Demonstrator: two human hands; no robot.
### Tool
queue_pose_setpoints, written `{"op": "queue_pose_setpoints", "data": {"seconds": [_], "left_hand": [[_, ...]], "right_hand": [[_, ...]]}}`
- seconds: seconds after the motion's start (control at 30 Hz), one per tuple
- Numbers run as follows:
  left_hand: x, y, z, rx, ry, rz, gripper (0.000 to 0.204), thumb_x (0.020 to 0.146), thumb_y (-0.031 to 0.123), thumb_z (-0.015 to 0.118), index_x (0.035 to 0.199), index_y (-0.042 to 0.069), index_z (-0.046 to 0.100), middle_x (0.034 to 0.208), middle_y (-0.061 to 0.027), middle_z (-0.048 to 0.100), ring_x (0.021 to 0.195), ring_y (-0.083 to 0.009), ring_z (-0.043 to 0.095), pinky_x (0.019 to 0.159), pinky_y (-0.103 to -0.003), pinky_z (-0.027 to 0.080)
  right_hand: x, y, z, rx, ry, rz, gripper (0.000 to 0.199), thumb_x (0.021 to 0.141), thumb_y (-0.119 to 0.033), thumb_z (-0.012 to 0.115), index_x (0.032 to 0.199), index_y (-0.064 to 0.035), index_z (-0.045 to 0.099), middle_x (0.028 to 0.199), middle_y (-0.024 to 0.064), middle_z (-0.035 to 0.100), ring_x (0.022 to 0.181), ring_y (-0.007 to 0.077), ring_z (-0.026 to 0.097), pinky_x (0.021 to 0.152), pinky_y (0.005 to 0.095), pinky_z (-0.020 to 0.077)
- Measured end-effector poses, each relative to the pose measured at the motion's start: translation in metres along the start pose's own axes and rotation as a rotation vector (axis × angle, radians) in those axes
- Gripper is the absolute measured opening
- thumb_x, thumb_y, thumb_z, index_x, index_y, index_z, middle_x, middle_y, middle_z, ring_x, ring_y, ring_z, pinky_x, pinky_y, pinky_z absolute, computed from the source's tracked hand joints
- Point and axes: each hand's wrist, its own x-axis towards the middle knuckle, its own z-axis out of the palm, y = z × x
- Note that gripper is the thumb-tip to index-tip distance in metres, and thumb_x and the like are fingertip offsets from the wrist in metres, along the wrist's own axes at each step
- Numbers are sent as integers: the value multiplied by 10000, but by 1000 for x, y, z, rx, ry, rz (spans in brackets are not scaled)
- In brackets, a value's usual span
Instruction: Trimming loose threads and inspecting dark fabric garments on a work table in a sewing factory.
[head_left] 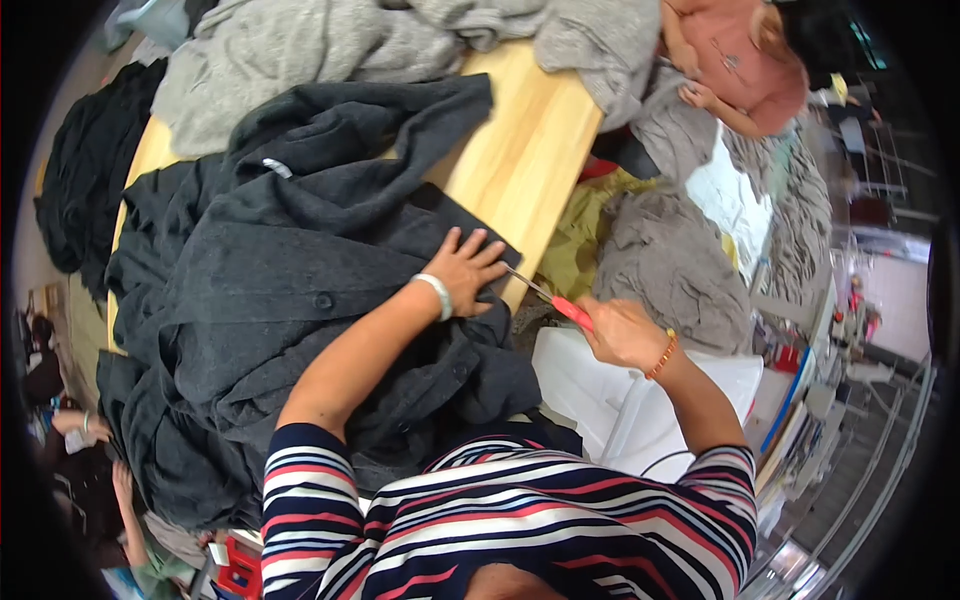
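Observation:
A dark grey garment [290,260] with a button lies spread over the wooden table [530,140]. My left hand [465,270] presses flat on the garment's edge near the table's right side, fingers apart, a pale bangle on the wrist. My right hand [620,330] grips small red-handled scissors [560,305]; their thin blades point left toward the fingertips of my left hand. An orange bead bracelet circles my right wrist.
Light grey garments [300,50] pile at the table's far end and black ones [85,170] hang off its left. Another grey heap [670,260] and olive cloth [585,230] lie right of the table. A person in a pink top [740,60] works beyond. White bag [620,400] below my right hand.

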Motion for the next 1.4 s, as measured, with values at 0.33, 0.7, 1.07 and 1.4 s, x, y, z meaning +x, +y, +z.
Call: {"op": "queue_pose_setpoints", "data": {"seconds": [0.33,0.7,1.07,1.4], "left_hand": [[-7,1,-7,-150,-50,-114,780,716,594,633,1315,111,505,1443,-129,393,1367,-350,290,1100,-522,192],[-320,-86,-123,484,567,-1295,688,640,18,625,1301,145,478,1297,-131,499,1223,-342,435,973,-489,364],[-413,-90,-60,-79,534,-1711,190,818,158,533,909,5,600,941,-222,667,930,-373,648,812,-461,512],[-515,151,-214,-870,1901,-95,303,993,169,433,1194,-51,490,817,-113,621,775,-205,644,786,-314,541]], "right_hand": [[10,-20,-49,213,-153,-252,230,790,-144,618,976,-25,556,829,255,616,802,454,580,705,500,464],[46,-27,-41,161,25,-223,367,808,-96,592,1161,-12,542,997,222,645,919,379,635,793,416,489],[20,-115,-40,222,161,-534,361,822,-25,550,1182,3,529,867,143,615,715,198,612,685,312,490],[11,-327,12,-78,-90,-967,405,872,-202,611,1231,-50,503,1070,185,636,989,346,611,830,402,479]]}}
